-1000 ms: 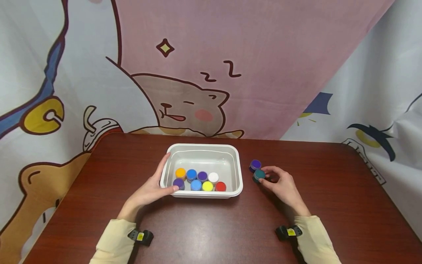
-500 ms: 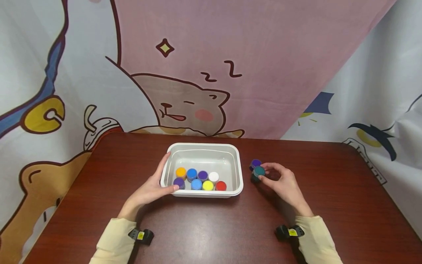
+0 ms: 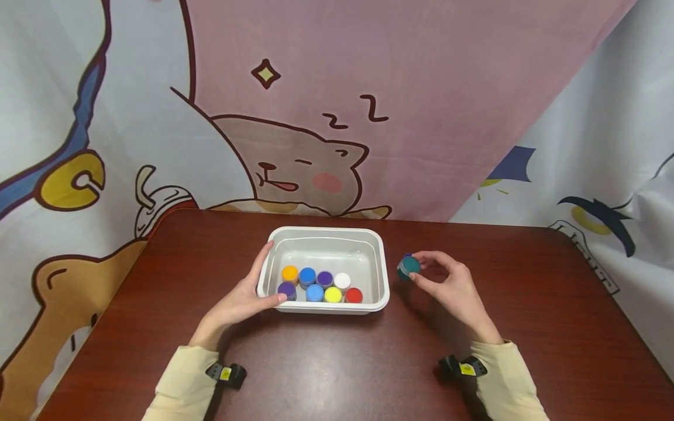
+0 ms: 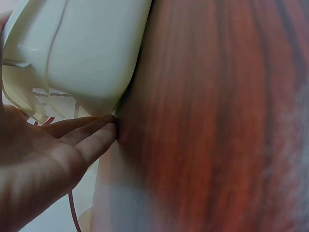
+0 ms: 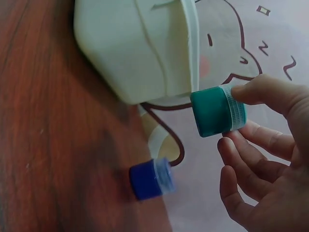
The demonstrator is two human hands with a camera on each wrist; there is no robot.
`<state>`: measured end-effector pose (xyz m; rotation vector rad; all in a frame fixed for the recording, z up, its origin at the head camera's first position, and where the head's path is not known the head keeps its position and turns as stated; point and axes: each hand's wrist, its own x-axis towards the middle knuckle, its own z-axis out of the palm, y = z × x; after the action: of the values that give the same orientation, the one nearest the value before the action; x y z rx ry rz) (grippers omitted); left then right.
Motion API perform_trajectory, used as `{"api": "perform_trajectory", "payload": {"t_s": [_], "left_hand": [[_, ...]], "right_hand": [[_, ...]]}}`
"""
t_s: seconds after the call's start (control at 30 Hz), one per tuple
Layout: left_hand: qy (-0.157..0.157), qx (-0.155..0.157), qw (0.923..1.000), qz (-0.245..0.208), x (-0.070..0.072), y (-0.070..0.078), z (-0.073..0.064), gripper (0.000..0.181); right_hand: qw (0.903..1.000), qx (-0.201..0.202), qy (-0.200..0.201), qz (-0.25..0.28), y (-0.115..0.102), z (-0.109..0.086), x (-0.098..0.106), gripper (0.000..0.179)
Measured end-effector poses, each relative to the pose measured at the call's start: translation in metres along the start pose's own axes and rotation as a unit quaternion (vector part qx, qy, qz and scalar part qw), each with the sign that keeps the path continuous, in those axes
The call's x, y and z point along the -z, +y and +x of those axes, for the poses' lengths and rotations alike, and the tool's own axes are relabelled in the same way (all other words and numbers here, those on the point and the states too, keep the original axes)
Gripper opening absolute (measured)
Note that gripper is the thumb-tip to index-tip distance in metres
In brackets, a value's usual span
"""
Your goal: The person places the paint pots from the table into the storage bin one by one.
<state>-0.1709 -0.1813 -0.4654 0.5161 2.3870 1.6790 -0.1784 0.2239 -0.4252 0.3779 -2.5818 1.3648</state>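
My right hand point(image 3: 454, 287) pinches a small teal paint pot point(image 5: 212, 112) by its clear ridged lid, between thumb and fingers. The pot is up off the table, to the right of a white plastic tub point(image 3: 332, 237). Below it in the right wrist view a dark blue paint pot point(image 5: 146, 180) stands on the table; the teal one mostly hides it in the head view. My left hand point(image 3: 239, 304) holds the tub's left end, thumb over the near rim and fingers along the outer wall. Inside the tub sit several paint pots, among them orange point(image 3: 290, 274), white point(image 3: 342, 281), yellow point(image 3: 333, 294) and red point(image 3: 354, 295).
The tub stands on a dark reddish-brown wooden table point(image 3: 326, 362). Behind the table's far edge hangs a cloth point(image 3: 421, 117) printed with cartoon animals. Each wrist carries a small black camera, the left one point(image 3: 226, 374) just past the pale yellow sleeve.
My right hand has lifted the teal paint pot off the table and moved it slightly up and left, over the dark blue one. My left hand stays on the tub.
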Motion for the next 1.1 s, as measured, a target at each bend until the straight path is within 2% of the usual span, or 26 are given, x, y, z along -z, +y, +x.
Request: {"api": "perform_trajectory", "payload": {"t_s": [0.3,0.53,0.9,1.1], "left_hand": [[-0.001,-0.002,1.0000,-0.003,0.001,0.001,0.000,0.103],[-0.001,0.006,1.0000,-0.006,0.000,0.003,0.000,0.103],[0.001,0.007,1.0000,-0.006,0.000,0.001,0.000,0.102],[0.001,0.010,0.9999,-0.003,0.000,0.001,0.000,0.102]], "right_hand": [[0.9991,0.026,-0.002,0.034,-0.022,0.004,-0.008,0.036],[0.9977,0.040,-0.020,0.050,-0.055,0.004,-0.015,0.033],[0.9952,0.043,-0.052,0.071,-0.034,0.014,-0.040,0.034],[0.9973,0.052,-0.037,0.037,-0.030,0.017,-0.052,0.032]]}}
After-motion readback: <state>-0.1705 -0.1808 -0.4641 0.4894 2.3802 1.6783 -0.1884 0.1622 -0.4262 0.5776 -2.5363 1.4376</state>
